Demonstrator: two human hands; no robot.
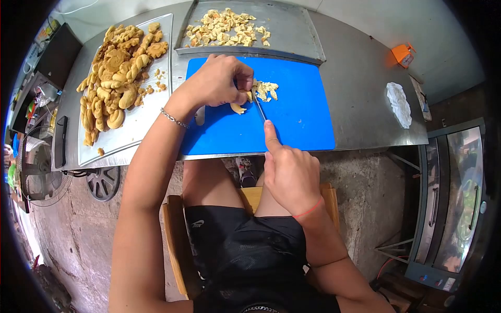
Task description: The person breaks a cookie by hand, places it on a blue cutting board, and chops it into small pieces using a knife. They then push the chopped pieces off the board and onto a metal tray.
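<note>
On the blue cutting board (302, 109), my right hand (293, 175) grips a knife (260, 108), the index finger stretched along its back. The blade points away from me, its tip by my left hand (223, 78). My left fingers are closed on a piece of bread (249, 96), partly hidden by them. A curved bread piece (238, 108) lies just below those fingers. Right beyond the blade sit small cut bread pieces (269, 89) in a loose heap.
A white tray (163, 112) at the left bears a pile of twisted and flower-shaped breads (117, 68). Behind the board, a metal tray (292, 39) holds cut bread cubes (224, 26). A crumpled white cloth or paper (399, 104) and an orange object (403, 55) are at the right.
</note>
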